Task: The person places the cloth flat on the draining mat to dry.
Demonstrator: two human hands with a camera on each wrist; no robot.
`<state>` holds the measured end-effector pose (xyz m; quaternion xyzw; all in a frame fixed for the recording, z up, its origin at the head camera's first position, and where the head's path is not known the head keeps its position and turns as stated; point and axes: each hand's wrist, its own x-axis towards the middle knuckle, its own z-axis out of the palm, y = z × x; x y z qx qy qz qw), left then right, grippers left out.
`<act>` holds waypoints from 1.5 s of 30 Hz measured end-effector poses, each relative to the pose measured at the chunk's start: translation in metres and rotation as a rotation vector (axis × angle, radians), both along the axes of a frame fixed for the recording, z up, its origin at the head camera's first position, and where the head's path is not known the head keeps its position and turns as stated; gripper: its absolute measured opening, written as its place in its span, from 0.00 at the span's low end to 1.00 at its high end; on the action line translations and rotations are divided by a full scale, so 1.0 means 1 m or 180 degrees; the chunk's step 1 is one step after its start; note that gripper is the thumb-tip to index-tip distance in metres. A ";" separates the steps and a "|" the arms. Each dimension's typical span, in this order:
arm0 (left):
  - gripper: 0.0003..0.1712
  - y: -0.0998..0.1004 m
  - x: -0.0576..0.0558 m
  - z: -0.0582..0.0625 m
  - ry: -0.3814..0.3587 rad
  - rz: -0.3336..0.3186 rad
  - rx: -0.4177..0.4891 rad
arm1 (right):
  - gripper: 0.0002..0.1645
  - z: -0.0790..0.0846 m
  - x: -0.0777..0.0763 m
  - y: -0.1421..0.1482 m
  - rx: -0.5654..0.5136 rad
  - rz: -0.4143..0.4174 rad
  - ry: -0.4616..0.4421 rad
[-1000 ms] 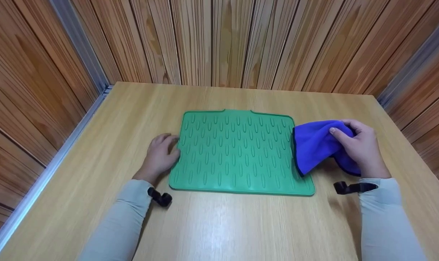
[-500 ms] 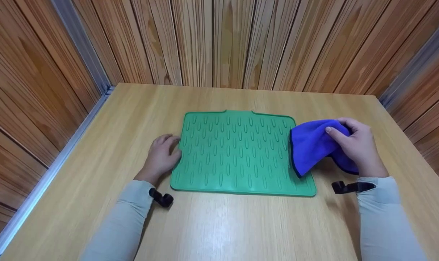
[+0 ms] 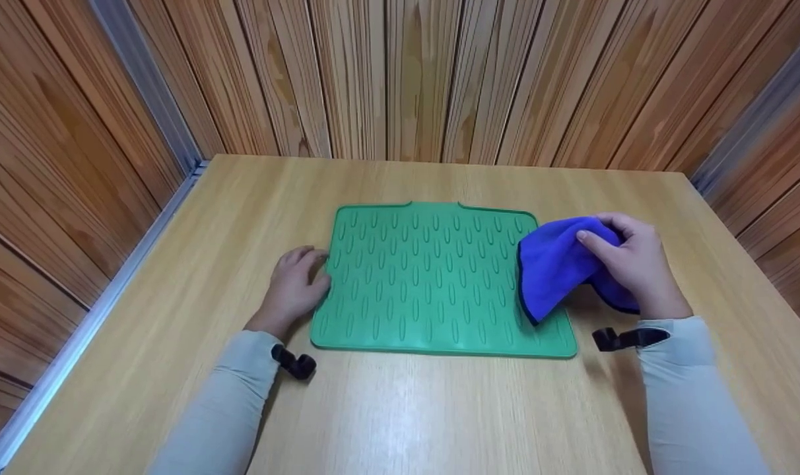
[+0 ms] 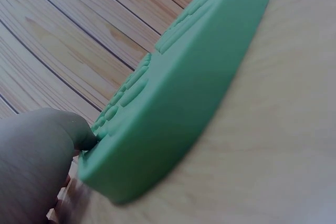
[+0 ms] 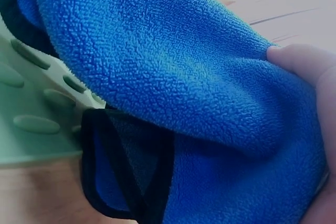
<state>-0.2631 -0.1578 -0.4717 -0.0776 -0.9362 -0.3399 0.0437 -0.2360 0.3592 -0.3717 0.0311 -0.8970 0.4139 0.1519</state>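
A blue cloth (image 3: 552, 264) held up beside a green mat (image 3: 420, 284).
From my head view, the fuzzy, black-edged cloth sags in folds right of centre, left of and below the right grip (image 3: 637, 264), which pinches its upper right. The mat, ridged, lies mid-frame; the left grip (image 3: 291, 285), loosely spread, touches its left edge.

Mat (image 3: 426, 284): on the table (image 3: 400, 409) before me, between my left hand (image 3: 291, 284) and right hand (image 3: 644, 267).
Left hand: at the mat's left edge, touching it.
Cloth (image 3: 558, 264): in my right hand, its left part over the mat's right side.
Back wall (image 3: 400, 79): behind the table, facing me.
Left wall (image 3: 57, 165): beyond the table's left edge.
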 end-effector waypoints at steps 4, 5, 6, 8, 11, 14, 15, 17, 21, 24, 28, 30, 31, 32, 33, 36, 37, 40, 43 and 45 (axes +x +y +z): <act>0.28 0.000 0.001 0.000 -0.0024 0.0009 -0.0017 | 0.26 0.001 0.000 -0.006 0.0001 0.0005 0.0000; 0.28 -0.001 0.001 0.000 -0.0026 0.0010 -0.0018 | 0.27 0.001 0.000 -0.007 -0.0005 0.0010 0.0003; 0.28 -0.001 0.001 0.001 -0.0022 0.0006 -0.0015 | 0.27 0.002 0.000 -0.009 -0.0011 0.0020 0.0017; 0.28 -0.001 0.001 0.001 0.0001 -0.0002 -0.0014 | 0.26 0.002 0.000 -0.012 -0.0012 0.0056 0.0056; 0.28 -0.001 0.001 0.001 0.0032 -0.0027 -0.0019 | 0.25 0.002 0.000 -0.016 0.0010 0.0100 0.0111; 0.28 -0.001 0.000 0.000 0.0065 -0.0050 -0.0033 | 0.25 0.002 -0.001 -0.019 0.0035 0.0138 0.0135; 0.28 -0.002 0.000 0.001 0.0057 -0.0047 -0.0027 | 0.25 0.002 -0.001 -0.020 0.0045 0.0143 0.0124; 0.28 -0.001 0.000 0.001 0.0068 -0.0048 -0.0023 | 0.25 0.002 -0.002 -0.022 0.0049 0.0159 0.0106; 0.28 -0.002 0.000 0.000 0.0068 -0.0048 -0.0029 | 0.24 0.002 -0.004 -0.027 0.0042 0.0194 0.0108; 0.28 -0.002 0.000 0.000 0.0059 -0.0055 -0.0038 | 0.24 0.002 -0.005 -0.030 0.0028 0.0222 0.0120; 0.28 -0.002 0.000 0.001 0.0066 -0.0072 -0.0030 | 0.23 0.003 -0.006 -0.034 0.0023 0.0248 0.0123; 0.28 -0.001 0.000 0.001 0.0063 -0.0071 -0.0027 | 0.23 0.003 -0.007 -0.036 0.0022 0.0262 0.0143; 0.28 -0.001 0.000 0.001 0.0062 -0.0071 -0.0028 | 0.23 0.003 -0.007 -0.037 0.0022 0.0272 0.0145; 0.28 -0.001 -0.001 0.000 0.0056 -0.0067 -0.0025 | 0.23 0.002 -0.008 -0.037 0.0024 0.0281 0.0150; 0.28 -0.001 -0.001 0.000 0.0053 -0.0064 -0.0024 | 0.22 0.002 -0.008 -0.038 0.0022 0.0290 0.0159; 0.28 -0.001 -0.001 0.000 0.0039 -0.0048 -0.0024 | 0.22 0.003 -0.008 -0.041 -0.0006 0.0331 0.0136; 0.28 -0.001 -0.001 0.000 0.0036 -0.0049 -0.0024 | 0.22 0.003 -0.009 -0.042 -0.0004 0.0335 0.0136; 0.28 -0.001 -0.001 0.001 0.0043 -0.0046 -0.0017 | 0.21 0.003 -0.010 -0.045 -0.0057 0.0371 0.0162; 0.28 -0.002 0.000 0.001 0.0055 -0.0049 -0.0012 | 0.21 0.003 -0.011 -0.048 -0.0074 0.0386 0.0190; 0.28 -0.002 0.000 0.000 0.0063 -0.0051 -0.0004 | 0.22 0.003 -0.012 -0.050 -0.0079 0.0399 0.0176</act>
